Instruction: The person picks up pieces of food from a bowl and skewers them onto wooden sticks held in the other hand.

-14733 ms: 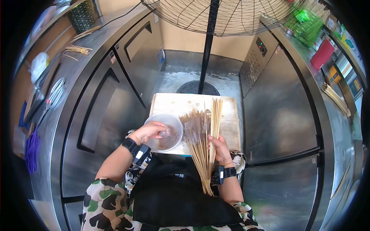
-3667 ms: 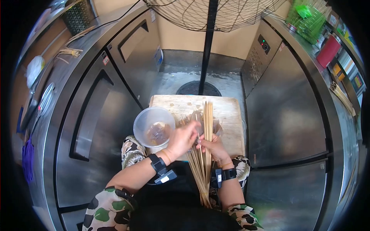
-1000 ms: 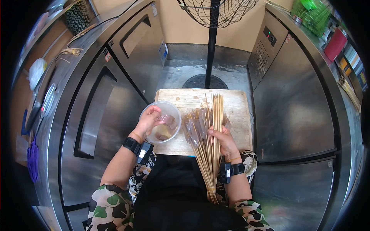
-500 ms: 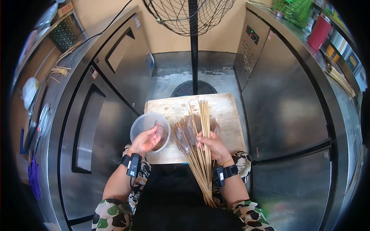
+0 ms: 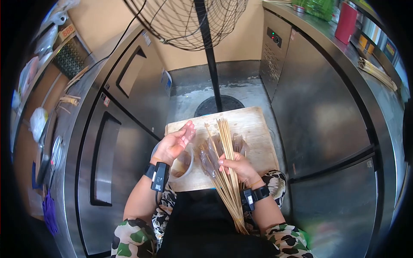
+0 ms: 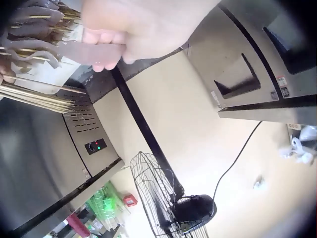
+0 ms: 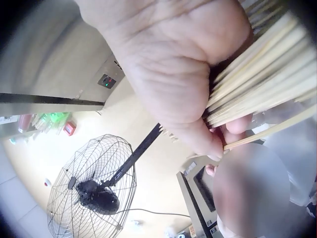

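Note:
My left hand (image 5: 171,146) is over the clear plastic tub (image 5: 191,161), palm turned up. It pinches a thin, translucent, pinkish slice (image 6: 91,52), laid across the fingers and held by the thumb in the left wrist view. My right hand (image 5: 241,169) grips a bundle of bamboo skewers (image 5: 225,134), points upward. One single skewer (image 7: 277,130) sticks out apart from the bundle, between right thumb and fingertip. Under and beside the right hand lie several skewers threaded with similar slices (image 5: 208,162), their bare ends toward the lap.
A wooden board (image 5: 254,129) bears the tub and threaded skewers. Steel cabinets (image 5: 318,107) stand on both sides. Beyond the board is a black fan (image 5: 211,69) on a pole. On the right counter lie more skewers (image 5: 376,73) by a red flask (image 5: 346,21).
My left hand has lifted out of the tub with the slice and turned palm up. The right hand keeps its hold on the skewers. The head view has tilted.

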A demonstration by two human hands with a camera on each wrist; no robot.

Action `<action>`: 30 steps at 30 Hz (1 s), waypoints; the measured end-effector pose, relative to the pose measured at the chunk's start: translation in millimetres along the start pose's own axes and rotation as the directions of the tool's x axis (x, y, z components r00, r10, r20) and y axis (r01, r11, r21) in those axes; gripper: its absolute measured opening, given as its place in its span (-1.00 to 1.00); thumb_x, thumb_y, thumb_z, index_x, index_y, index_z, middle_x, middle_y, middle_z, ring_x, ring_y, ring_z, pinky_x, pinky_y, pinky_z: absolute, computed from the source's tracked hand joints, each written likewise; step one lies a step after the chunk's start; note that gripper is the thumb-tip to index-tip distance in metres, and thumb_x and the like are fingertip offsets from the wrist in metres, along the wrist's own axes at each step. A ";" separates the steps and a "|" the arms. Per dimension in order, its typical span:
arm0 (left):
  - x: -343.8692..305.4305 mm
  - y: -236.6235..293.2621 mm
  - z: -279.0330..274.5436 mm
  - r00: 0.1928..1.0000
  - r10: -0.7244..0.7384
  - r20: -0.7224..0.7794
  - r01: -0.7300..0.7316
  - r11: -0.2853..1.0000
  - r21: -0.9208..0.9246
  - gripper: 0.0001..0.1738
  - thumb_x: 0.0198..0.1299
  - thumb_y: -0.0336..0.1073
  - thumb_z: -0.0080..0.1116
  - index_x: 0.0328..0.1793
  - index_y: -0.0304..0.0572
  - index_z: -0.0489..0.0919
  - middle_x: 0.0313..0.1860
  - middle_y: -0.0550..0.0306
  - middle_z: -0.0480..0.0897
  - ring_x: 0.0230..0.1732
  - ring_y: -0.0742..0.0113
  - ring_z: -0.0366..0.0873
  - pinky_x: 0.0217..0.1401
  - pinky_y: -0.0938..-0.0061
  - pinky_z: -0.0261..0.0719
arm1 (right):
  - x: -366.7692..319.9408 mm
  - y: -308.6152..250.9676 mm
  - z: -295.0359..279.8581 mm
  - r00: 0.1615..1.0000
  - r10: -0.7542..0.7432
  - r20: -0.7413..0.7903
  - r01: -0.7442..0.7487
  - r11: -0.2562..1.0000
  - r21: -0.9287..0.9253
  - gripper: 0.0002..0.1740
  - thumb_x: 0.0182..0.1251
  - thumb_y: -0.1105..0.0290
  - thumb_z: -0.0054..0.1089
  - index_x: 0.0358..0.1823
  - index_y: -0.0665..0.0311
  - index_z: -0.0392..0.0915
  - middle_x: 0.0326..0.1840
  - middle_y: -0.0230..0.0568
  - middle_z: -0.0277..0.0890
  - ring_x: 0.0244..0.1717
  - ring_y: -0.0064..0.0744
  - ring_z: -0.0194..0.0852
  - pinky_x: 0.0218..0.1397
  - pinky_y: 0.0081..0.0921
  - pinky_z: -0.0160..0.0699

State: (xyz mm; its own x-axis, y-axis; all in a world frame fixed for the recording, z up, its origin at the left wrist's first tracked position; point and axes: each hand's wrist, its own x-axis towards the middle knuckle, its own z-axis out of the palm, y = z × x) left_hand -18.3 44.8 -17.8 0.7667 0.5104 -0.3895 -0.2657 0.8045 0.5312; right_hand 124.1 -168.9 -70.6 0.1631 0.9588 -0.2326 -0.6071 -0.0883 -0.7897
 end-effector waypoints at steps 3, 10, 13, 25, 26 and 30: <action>7.5 -4.3 8.6 0.995 0.040 -0.095 -0.042 0.999 -0.013 -0.72 0.32 -0.41 -0.12 0.14 -0.18 0.38 0.11 -0.02 0.51 0.09 0.16 0.51 0.21 0.13 0.45 | 0.8 2.1 -0.8 1.000 -0.016 0.022 0.016 1.000 -0.009 -0.88 0.18 0.45 0.21 -0.30 0.32 0.51 -0.51 -0.23 0.56 -0.59 -0.65 0.42 -0.54 -0.76 0.36; 17.2 1.1 37.9 0.997 0.068 -0.038 -0.063 0.992 0.105 -0.77 0.36 -0.30 -0.16 0.09 0.00 0.39 0.17 0.05 0.49 0.15 0.12 0.47 0.19 0.03 0.41 | 1.6 1.8 -0.3 0.998 0.005 0.064 -0.003 1.000 -0.024 -0.86 0.18 0.43 0.22 -0.29 0.32 0.50 -0.52 -0.25 0.55 -0.56 -0.64 0.45 -0.53 -0.76 0.35; 23.7 3.1 47.4 0.996 0.082 -0.039 -0.077 0.991 0.108 -0.77 0.35 -0.33 -0.16 0.09 -0.06 0.39 0.17 0.04 0.49 0.16 0.11 0.47 0.18 0.04 0.44 | 0.7 0.2 1.5 0.999 0.004 0.053 -0.002 0.999 -0.039 -0.86 0.18 0.42 0.23 -0.30 0.30 0.50 -0.52 -0.30 0.53 -0.51 -0.63 0.49 -0.52 -0.76 0.36; -6.1 -18.4 71.8 0.981 -0.004 0.193 -0.119 0.773 0.622 -0.73 0.31 -0.41 -0.09 0.12 -0.27 0.37 0.06 -0.15 0.53 0.05 0.13 0.54 0.20 0.36 0.45 | 2.2 3.4 -0.3 0.998 -0.004 0.068 0.008 0.998 -0.055 -0.86 0.20 0.40 0.22 -0.29 0.28 0.50 -0.50 -0.31 0.53 -0.50 -0.64 0.50 -0.52 -0.76 0.36; -7.4 -23.5 68.8 0.981 0.011 0.195 -0.133 0.769 0.625 -0.73 0.31 -0.40 -0.08 0.12 -0.27 0.38 0.06 -0.13 0.53 0.05 0.15 0.54 0.19 0.37 0.46 | 2.0 2.5 -0.2 0.998 -0.011 0.069 0.016 0.998 -0.064 -0.86 0.20 0.40 0.22 -0.28 0.28 0.50 -0.50 -0.31 0.53 -0.50 -0.64 0.49 -0.52 -0.76 0.36; 0.7 -31.0 60.9 0.960 0.203 0.191 -0.279 0.737 0.616 -0.73 0.31 -0.38 -0.07 0.11 -0.28 0.39 0.04 -0.09 0.55 0.02 0.22 0.55 0.16 0.38 0.47 | 0.8 3.0 0.2 0.998 -0.015 0.062 0.018 0.998 -0.055 -0.87 0.19 0.41 0.22 -0.29 0.28 0.51 -0.51 -0.30 0.54 -0.51 -0.65 0.48 -0.52 -0.77 0.36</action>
State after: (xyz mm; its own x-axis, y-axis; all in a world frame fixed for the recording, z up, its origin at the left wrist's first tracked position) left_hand 26.0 1.7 11.3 0.7939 0.5957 -0.1221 -0.0492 0.2631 0.9635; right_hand 122.2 -168.4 -73.1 0.1234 0.9750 -0.1849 -0.5600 -0.0854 -0.8241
